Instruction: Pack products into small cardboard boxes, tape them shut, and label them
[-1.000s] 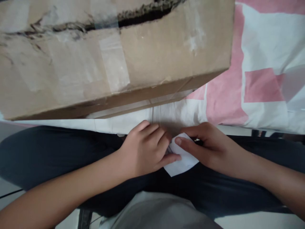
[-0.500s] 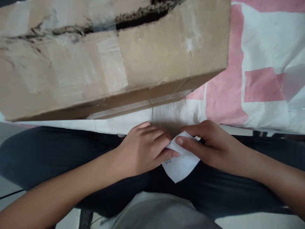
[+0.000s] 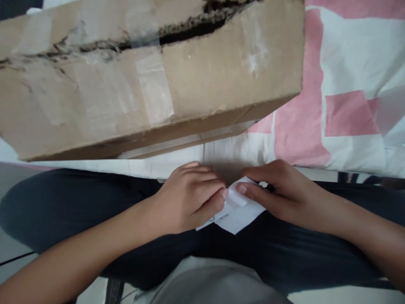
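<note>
A small white piece of paper (image 3: 238,213) with faint blue print lies over my lap, folded at its top. My left hand (image 3: 189,198) curls over the paper's left edge, thumb and fingers pinching it. My right hand (image 3: 278,192) holds the paper's right side, its thumb pressed near the fold. The two thumbs nearly meet at the top of the paper. My legs in dark trousers (image 3: 79,207) are beneath both hands.
A big worn cardboard box (image 3: 152,71) with tape strips and a torn seam sits just beyond my hands on a pink-and-white bedsheet (image 3: 348,76). The sheet's edge runs just behind my hands. Pale floor shows at the lower left.
The paper has been turned and refolded between my fingers; more of it now shows under my left hand, and my left thumb has moved up to the fold.
</note>
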`<state>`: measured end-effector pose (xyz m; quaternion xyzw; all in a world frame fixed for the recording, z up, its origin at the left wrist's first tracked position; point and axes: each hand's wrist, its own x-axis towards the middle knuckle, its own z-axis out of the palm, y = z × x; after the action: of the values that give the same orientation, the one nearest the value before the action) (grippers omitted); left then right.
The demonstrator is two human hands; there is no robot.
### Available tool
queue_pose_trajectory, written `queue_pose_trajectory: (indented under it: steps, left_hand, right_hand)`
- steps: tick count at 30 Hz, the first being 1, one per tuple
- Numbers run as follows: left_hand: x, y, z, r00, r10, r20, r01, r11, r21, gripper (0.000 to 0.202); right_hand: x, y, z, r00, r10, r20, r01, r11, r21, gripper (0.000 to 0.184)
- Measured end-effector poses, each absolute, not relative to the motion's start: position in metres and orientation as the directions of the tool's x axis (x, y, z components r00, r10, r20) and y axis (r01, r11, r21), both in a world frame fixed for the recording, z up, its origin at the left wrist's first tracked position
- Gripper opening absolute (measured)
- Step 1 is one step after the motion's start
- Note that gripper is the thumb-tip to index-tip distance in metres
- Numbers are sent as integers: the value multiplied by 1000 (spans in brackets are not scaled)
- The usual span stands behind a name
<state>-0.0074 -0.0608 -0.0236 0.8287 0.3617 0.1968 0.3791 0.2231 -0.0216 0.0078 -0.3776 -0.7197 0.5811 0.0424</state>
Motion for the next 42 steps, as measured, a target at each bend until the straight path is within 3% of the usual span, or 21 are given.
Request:
queue_pose_trajectory:
  steps: [5, 12, 20, 28, 33, 36, 39, 42]
  left_hand:
    - [-7, -59, -22, 619, 782, -64, 397, -241, 886, 35]
    - [-6, -56, -14, 523, 829, -195, 343, 5, 939, 29]
    - [-9, -50, -12, 411, 818, -402, 185, 357, 916, 26]
    - [-4, -53, -8, 418, 872, -254, 334, 113, 936, 12]
    - [-8, -50, -14, 177, 952, -252, 350, 179, 920, 17]
    - [-12, -49, -15, 199, 949, -244, 315, 174, 933, 23]
    - [-14, -53, -13, 292, 936, -196, 297, 106, 949, 26]
    - [-17, -56, -10, 339, 933, -126, 294, 22, 955, 26]
  right_hand:
    - [226, -18, 8, -760, 598, -254, 443, 190, -876, 38]
    - [234, -15, 8, -783, 578, -232, 442, 253, -861, 34]
    - [235, -12, 9, -823, 533, -198, 414, 323, -851, 29]
    - [242, -10, 12, -827, 532, -185, 397, 320, -860, 26]
    - [244, -10, 11, -851, 499, -166, 382, 369, -847, 26]
    - [251, -6, 13, -850, 509, -140, 361, 368, -857, 21]
    - [271, 8, 20, -770, 614, -174, 426, 291, -857, 20]
    - [304, 31, 26, -480, 871, -108, 519, 182, -835, 23]
